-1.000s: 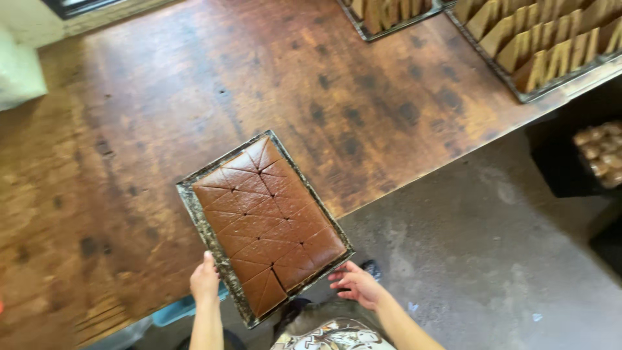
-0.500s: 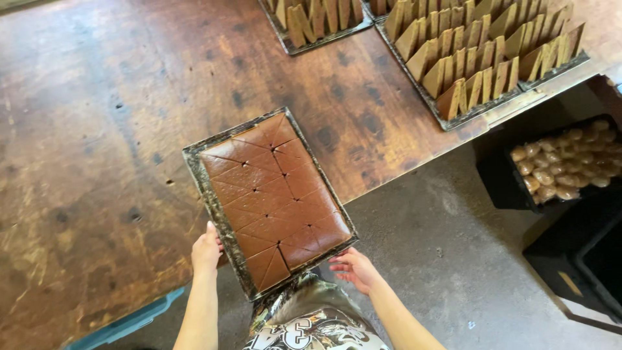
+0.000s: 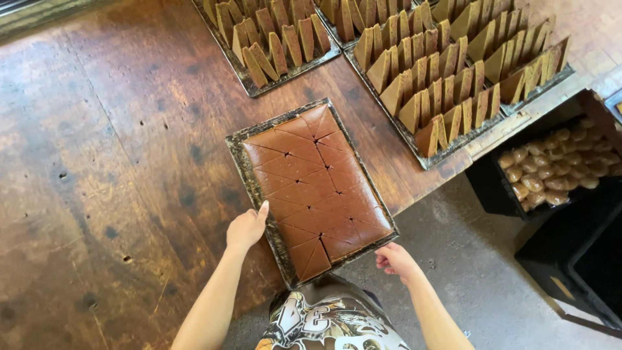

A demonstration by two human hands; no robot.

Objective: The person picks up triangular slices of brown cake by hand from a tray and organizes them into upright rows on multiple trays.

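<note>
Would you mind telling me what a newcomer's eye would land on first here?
Probably the dark metal tray of a brown slab scored into triangles, at the worn wooden table's near edge, with the left hand on its side and the right hand at its corner. Behind it stand trays of upright wedges.

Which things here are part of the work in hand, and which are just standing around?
In hand:
- left hand on the tray's left rim
- right hand at its near right corner
- metal tray holding the brown slab scored into triangles

Standing about:
- trays of upright cut wedges
- black crate of round brown pieces
- wooden table
</note>
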